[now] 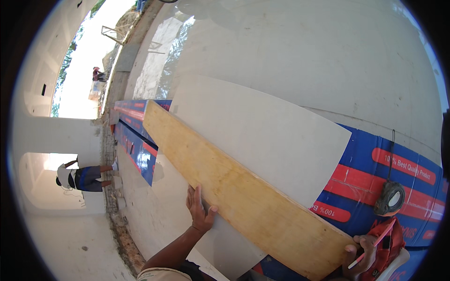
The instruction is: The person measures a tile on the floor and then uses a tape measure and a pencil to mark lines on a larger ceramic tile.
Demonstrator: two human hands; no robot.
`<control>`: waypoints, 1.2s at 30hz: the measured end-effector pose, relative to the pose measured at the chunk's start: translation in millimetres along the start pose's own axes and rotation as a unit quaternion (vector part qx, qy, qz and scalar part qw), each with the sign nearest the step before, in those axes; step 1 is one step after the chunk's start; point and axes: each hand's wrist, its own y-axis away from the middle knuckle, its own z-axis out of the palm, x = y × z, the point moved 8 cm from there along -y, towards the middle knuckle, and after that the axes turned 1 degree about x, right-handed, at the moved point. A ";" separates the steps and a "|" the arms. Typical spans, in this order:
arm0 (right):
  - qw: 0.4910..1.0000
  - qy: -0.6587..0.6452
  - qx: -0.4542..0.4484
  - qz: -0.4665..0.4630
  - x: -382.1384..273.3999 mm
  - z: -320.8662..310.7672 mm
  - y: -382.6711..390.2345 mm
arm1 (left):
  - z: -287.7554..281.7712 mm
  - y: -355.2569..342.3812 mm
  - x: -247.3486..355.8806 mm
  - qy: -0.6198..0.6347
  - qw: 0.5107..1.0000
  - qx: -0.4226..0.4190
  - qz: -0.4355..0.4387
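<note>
A long plywood board (248,187) lies slantwise across a large pale tile (262,126), which shows on both sides of it. My left hand (200,211) rests at the board's near edge, around its middle, fingers stretched out and thumb apart. At the board's lower right end is my right hand (363,254), its fingers against the corner. A thin pink pencil (375,243) sticks out between the fingers of that hand. Beside it lies a red cloth pouch (393,236), partly hidden by the hand. A black tape measure (390,199) with a cord sits just beyond the pouch.
Blue and red printed cardboard (361,173) lies under the tile and runs to the far left. Glossy pale floor (300,51) stretches beyond. At left, a person (84,178) stands by a wall opening; another person (97,75) is outside. Rubble edges the wall (61,234).
</note>
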 end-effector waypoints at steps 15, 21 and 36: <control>1.000 -0.020 0.014 -0.016 3.5 1.9 -5.5 | 7.8 4.2 -6.2 0.040 0.999 -0.005 -0.006; 1.000 -0.026 0.009 -0.014 4.0 5.0 -4.8 | 9.2 3.8 -10.4 0.040 0.999 -0.011 -0.006; 0.999 0.025 0.004 -0.026 0.7 2.1 -2.3 | 4.7 0.9 3.5 0.014 1.000 0.012 0.014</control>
